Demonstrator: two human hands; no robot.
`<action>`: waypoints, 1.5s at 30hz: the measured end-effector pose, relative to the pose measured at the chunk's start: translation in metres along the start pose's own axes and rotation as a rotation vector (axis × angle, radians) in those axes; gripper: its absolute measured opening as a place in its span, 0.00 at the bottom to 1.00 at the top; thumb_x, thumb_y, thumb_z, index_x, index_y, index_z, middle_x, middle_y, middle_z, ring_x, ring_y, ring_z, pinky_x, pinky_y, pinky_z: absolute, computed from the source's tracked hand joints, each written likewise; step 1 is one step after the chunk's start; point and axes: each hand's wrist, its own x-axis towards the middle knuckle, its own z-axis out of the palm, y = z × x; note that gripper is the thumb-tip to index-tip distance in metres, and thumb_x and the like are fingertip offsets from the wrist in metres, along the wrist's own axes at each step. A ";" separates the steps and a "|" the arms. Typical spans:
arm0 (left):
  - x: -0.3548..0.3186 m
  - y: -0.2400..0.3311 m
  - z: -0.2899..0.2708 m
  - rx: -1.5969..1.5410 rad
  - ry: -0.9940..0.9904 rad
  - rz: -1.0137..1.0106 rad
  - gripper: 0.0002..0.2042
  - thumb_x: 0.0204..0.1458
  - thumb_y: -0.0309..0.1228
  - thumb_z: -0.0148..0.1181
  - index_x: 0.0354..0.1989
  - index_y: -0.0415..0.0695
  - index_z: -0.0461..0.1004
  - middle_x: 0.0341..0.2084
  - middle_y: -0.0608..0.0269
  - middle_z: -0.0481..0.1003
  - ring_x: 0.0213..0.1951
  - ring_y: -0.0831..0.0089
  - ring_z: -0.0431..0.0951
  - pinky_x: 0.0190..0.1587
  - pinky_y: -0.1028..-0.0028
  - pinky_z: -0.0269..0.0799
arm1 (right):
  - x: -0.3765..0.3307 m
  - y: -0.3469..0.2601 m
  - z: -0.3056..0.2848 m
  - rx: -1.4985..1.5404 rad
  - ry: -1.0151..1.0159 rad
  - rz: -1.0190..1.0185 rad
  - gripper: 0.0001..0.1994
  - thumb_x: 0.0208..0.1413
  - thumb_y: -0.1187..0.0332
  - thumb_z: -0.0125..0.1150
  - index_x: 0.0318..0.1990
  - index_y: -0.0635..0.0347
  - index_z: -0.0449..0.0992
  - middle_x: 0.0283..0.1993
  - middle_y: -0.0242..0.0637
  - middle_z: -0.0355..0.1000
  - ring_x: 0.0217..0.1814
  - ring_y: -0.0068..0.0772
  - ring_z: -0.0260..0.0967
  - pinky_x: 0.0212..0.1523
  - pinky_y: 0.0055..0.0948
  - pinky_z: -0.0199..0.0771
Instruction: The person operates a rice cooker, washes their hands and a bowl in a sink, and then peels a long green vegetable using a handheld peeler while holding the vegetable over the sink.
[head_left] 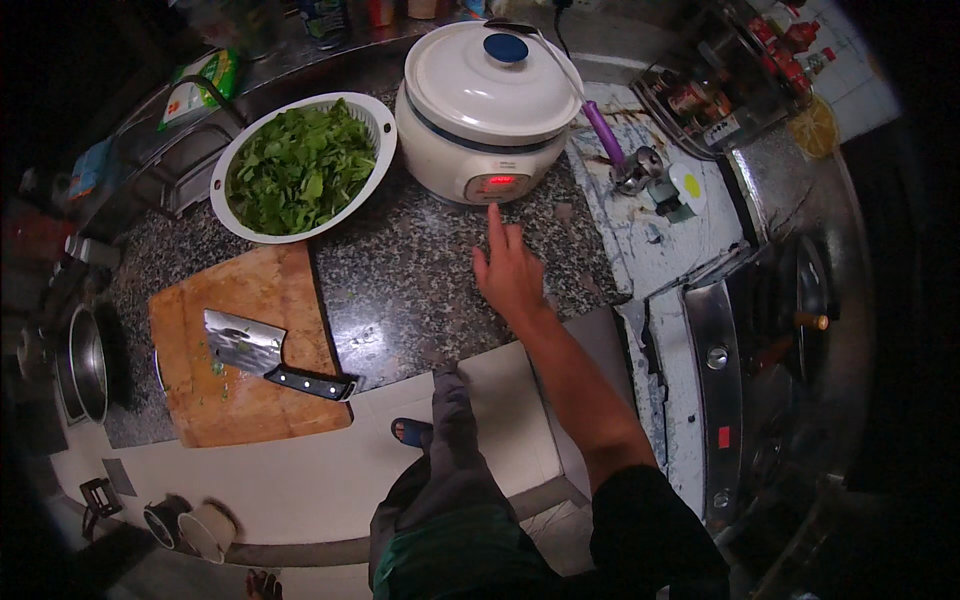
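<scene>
My right hand is empty and open, with its index finger stretched toward the front panel of a cream electric cooking pot. The fingertip is just below the red-lit display, touching or almost touching the panel; I cannot tell which. A white lid with a blue knob covers the pot. Left of it, a white basin holds chopped leafy greens. Nearer lies a cleaver with a black handle, flat on a wooden cutting board. My left hand is out of view.
A purple-handled utensil leans against the pot's right side. Further right are a gas stove and a rack of bottles. Metal bowls stand at the far left. The dark stone counter's front edge runs before me.
</scene>
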 end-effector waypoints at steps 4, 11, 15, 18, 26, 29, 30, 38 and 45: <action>-0.010 0.007 0.016 0.066 0.028 0.022 0.27 0.56 0.51 0.41 0.59 0.49 0.57 0.56 0.57 0.61 0.56 0.60 0.62 0.53 0.63 0.62 | 0.000 -0.001 -0.001 -0.008 -0.029 0.006 0.33 0.46 0.63 0.59 0.61 0.58 0.54 0.37 0.39 0.62 0.31 0.38 0.69 0.26 0.34 0.73; -0.001 -0.003 -0.001 0.051 -0.041 0.083 0.25 0.56 0.51 0.43 0.57 0.49 0.61 0.54 0.59 0.64 0.55 0.62 0.64 0.51 0.64 0.62 | 0.011 -0.007 -0.005 -0.042 -0.061 0.008 0.34 0.46 0.63 0.59 0.61 0.59 0.54 0.38 0.39 0.62 0.31 0.39 0.69 0.26 0.34 0.72; 0.001 -0.001 0.006 0.008 -0.001 0.045 0.24 0.55 0.51 0.45 0.55 0.50 0.64 0.53 0.61 0.65 0.54 0.63 0.64 0.49 0.63 0.62 | 0.013 -0.007 -0.003 -0.049 -0.027 -0.022 0.34 0.46 0.63 0.59 0.60 0.60 0.54 0.38 0.40 0.62 0.31 0.39 0.69 0.26 0.34 0.73; -0.006 0.007 0.017 -0.074 0.043 -0.016 0.23 0.55 0.51 0.45 0.54 0.51 0.65 0.52 0.62 0.66 0.52 0.63 0.65 0.48 0.64 0.63 | 0.013 -0.009 -0.004 -0.048 -0.041 -0.012 0.34 0.45 0.63 0.59 0.60 0.61 0.54 0.38 0.40 0.62 0.32 0.39 0.69 0.26 0.33 0.73; 0.008 -0.002 0.003 -0.072 0.024 -0.009 0.25 0.55 0.51 0.44 0.56 0.50 0.62 0.53 0.58 0.64 0.54 0.63 0.64 0.54 0.62 0.60 | 0.015 -0.009 -0.001 -0.021 -0.025 -0.009 0.34 0.45 0.64 0.59 0.60 0.61 0.54 0.38 0.41 0.62 0.33 0.39 0.69 0.26 0.34 0.73; -0.003 0.008 0.011 -0.099 0.003 -0.021 0.25 0.55 0.50 0.44 0.57 0.50 0.61 0.53 0.58 0.64 0.53 0.63 0.65 0.53 0.63 0.61 | 0.015 -0.008 0.001 -0.011 -0.022 -0.004 0.34 0.45 0.64 0.58 0.61 0.61 0.53 0.39 0.42 0.62 0.31 0.40 0.70 0.26 0.35 0.73; -0.007 0.012 0.016 -0.109 -0.011 -0.020 0.25 0.55 0.50 0.44 0.57 0.50 0.60 0.53 0.58 0.64 0.53 0.63 0.65 0.53 0.63 0.61 | 0.015 -0.008 0.001 -0.013 -0.014 -0.003 0.34 0.45 0.64 0.58 0.61 0.61 0.53 0.39 0.43 0.62 0.31 0.41 0.70 0.26 0.35 0.73; 0.008 -0.004 -0.001 -0.009 -0.059 0.132 0.23 0.58 0.46 0.40 0.59 0.48 0.58 0.54 0.50 0.62 0.54 0.55 0.62 0.56 0.61 0.58 | 0.015 -0.013 -0.002 0.003 -0.025 0.043 0.35 0.45 0.63 0.58 0.61 0.60 0.52 0.38 0.45 0.62 0.30 0.45 0.69 0.27 0.38 0.73; -0.025 0.028 0.036 -0.043 -0.040 0.054 0.23 0.59 0.45 0.38 0.61 0.47 0.54 0.59 0.48 0.55 0.58 0.50 0.56 0.59 0.58 0.52 | 0.000 -0.019 -0.010 0.066 -0.067 0.047 0.33 0.47 0.63 0.57 0.60 0.62 0.53 0.40 0.45 0.62 0.34 0.48 0.68 0.30 0.41 0.70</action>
